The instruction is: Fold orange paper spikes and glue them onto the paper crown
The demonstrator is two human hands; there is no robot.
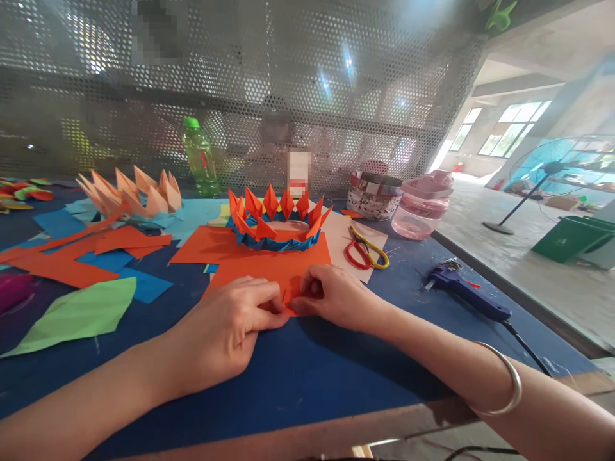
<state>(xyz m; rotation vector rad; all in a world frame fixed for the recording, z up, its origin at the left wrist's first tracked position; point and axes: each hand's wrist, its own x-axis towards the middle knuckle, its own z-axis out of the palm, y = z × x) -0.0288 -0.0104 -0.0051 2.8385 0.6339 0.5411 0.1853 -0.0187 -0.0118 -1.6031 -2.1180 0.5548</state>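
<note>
My left hand (pixel 235 317) and my right hand (pixel 331 294) meet near the front of the table. Thumb and fingers of each are pinched on orange paper (pixel 289 298); I cannot tell whether it is a separate small piece or the edge of the orange sheets (pixel 250 266) lying behind it. On those sheets stands a folded paper crown (pixel 276 242), with a blue band and orange points. Scissors (pixel 368 250) with red and yellow handles rest to the right of it, beyond my right hand. A silver bangle (pixel 512 381) circles my right forearm.
A blue glue gun (pixel 471 294) with a cord lies at right, near a pink lidded container (pixel 420 208) and a round patterned tin (pixel 375 194). Leftward are a peach paper crown (pixel 132 195), green paper (pixel 86 314), coloured scraps and a green bottle (pixel 202 160). Perforated metal (pixel 307 83) rises behind.
</note>
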